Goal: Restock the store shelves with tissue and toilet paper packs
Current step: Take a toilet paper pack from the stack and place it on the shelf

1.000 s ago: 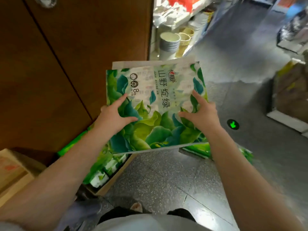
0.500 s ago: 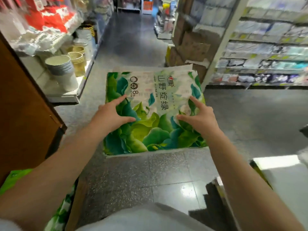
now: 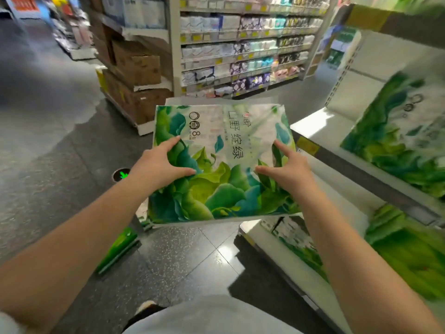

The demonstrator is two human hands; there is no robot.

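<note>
Hands: left hand (image 3: pixel 160 166) and right hand (image 3: pixel 287 171) grip tissue pack (image 3: pixel 220 165) mid-air, thumbs on top. Shelf (image 3: pixel 320 131) at 2 o'clock holds matching packs (image 3: pixel 397 145), blurred, perhaps several. Pack not yet shelved.

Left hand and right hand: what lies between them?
In the head view, only the leafy printed face of the green tissue pack lies between the left hand and the right hand; both hold it.

Green leaf-printed tissue pack (image 3: pixel 216 165), flat face up, held in the air above the floor; matching packs (image 3: pixel 397 141) stand on the right shelf (image 3: pixel 337 150)
</note>
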